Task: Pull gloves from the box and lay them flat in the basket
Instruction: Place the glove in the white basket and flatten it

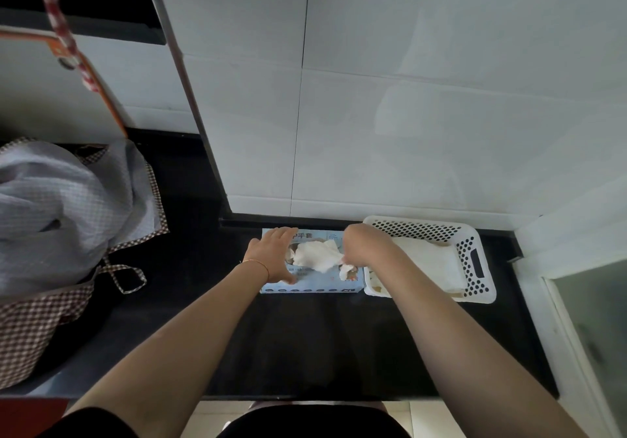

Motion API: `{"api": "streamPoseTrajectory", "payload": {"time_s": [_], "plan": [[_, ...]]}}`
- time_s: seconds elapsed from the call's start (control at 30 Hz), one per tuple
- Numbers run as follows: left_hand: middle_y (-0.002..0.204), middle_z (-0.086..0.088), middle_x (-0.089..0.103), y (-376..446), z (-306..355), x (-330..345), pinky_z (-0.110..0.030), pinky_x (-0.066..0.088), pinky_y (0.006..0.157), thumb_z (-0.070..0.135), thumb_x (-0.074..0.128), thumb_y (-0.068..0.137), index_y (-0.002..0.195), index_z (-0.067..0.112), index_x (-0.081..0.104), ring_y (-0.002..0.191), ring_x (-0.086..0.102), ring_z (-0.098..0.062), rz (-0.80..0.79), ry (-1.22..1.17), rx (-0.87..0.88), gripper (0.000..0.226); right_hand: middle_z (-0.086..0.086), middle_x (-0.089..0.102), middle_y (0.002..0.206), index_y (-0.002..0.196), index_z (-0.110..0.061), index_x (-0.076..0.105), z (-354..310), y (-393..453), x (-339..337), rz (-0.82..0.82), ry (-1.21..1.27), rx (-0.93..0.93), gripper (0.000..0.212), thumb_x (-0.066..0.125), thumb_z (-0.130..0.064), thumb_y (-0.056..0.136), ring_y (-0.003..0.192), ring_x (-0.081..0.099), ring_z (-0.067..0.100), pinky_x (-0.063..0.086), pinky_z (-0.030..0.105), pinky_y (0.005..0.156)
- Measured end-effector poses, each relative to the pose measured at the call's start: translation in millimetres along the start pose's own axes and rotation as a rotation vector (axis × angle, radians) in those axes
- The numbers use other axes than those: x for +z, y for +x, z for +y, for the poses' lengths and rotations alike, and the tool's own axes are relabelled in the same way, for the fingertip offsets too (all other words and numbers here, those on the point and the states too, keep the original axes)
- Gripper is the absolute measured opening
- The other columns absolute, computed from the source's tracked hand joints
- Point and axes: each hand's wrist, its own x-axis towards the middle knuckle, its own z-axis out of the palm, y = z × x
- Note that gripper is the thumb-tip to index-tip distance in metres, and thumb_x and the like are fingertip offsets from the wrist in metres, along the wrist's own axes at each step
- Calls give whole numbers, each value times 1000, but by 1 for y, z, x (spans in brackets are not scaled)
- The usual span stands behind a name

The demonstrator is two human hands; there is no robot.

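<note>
Pulling step: a glove [317, 256] half drawn from the box [310, 283].
Left hand [274, 254], fingers spread, steadies the box; right hand [361, 246] pinches the glove beside the basket [475, 234]. Next, likely: draw free, lay flat.

A home kitchen is indicated. A black polished counter [305, 342] is set against a wall clad in large white tiles [424, 115]. A checked fabric bag [37, 319] stuffed with grey cloth [57, 207] is seen at the left, and pale floor tiles [217, 417] are visible below the counter edge.
</note>
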Motion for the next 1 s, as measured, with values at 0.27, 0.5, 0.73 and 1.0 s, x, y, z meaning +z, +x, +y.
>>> {"api": "streamPoseTrajectory", "payload": {"time_s": [0.27, 0.5, 0.73, 1.0], "plan": [[162, 5, 15, 3, 2, 4, -47, 28, 115, 50, 80, 70, 155, 24, 11, 149, 14, -19, 15, 12, -12, 113, 1, 48, 92, 95, -9, 60, -50, 0, 25, 416, 99, -371, 17, 47, -20, 99, 78, 47, 19, 33, 33, 63], [164, 9, 6, 0, -5, 8, -47, 22, 117, 46, 80, 73, 156, 24, 4, 151, -1, -16, -7, -61, -37, 115, 4, 59, 112, 118, -15, 59, -60, 20, 61, 320, 35, -290, 29, 64, -10, 89, 104, 57, 24, 46, 35, 84], [164, 11, 1, -1, -5, 7, -48, 24, 116, 45, 80, 73, 156, 24, 3, 151, -5, -14, -31, -74, -44, 116, 6, 59, 97, 107, -8, 58, -56, 27, 51, 342, 16, -172, 20, 57, 1, 89, 85, 58, 22, 41, 31, 68], [164, 10, 3, -2, -7, 8, -49, 26, 115, 47, 81, 71, 156, 24, 4, 151, -4, -14, -27, -87, -36, 118, 2, 52, 90, 95, -10, 50, -16, 34, 17, 585, 536, 88, 8, 45, -10, 100, 77, 50, 20, 34, 30, 61]]}}
